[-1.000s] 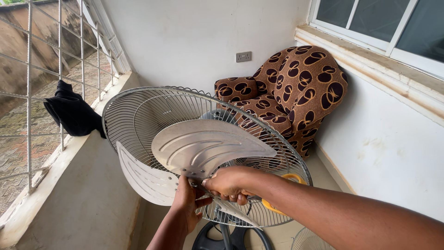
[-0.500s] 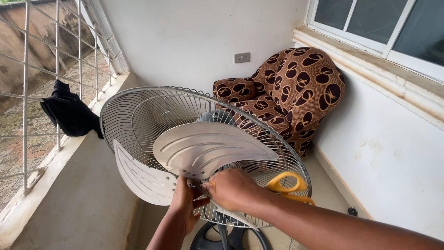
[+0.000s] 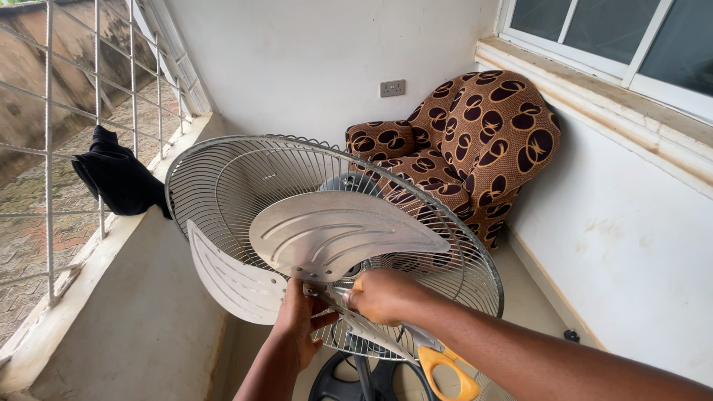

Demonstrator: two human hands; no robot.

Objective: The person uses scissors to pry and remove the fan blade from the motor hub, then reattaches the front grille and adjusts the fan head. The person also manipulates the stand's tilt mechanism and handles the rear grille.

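A standing fan's rear wire grille (image 3: pixel 223 178) faces me with its pale metal blades (image 3: pixel 334 234) in front of it. My left hand (image 3: pixel 301 323) reaches up from below and grips the blade hub from the left. My right hand (image 3: pixel 382 295) is closed at the hub from the right, fingers around its centre. Below my right forearm a yellow scissor-like handle (image 3: pixel 445 367) shows; what holds it is hidden by the arm. The fan's dark base (image 3: pixel 356 379) sits on the floor under the grille.
A brown patterned armchair (image 3: pixel 475 141) stands in the far corner under a window ledge (image 3: pixel 594 89). A low concrete parapet (image 3: pixel 111 297) with metal bars (image 3: pixel 96 111) runs along the left, a black cloth (image 3: pixel 119 178) draped on it. A white wall (image 3: pixel 624 252) closes the right.
My right hand has shifted on the hub and the blades have turned slightly. The yellow handle, first hidden behind my arm, now shows lower, beneath my forearm.
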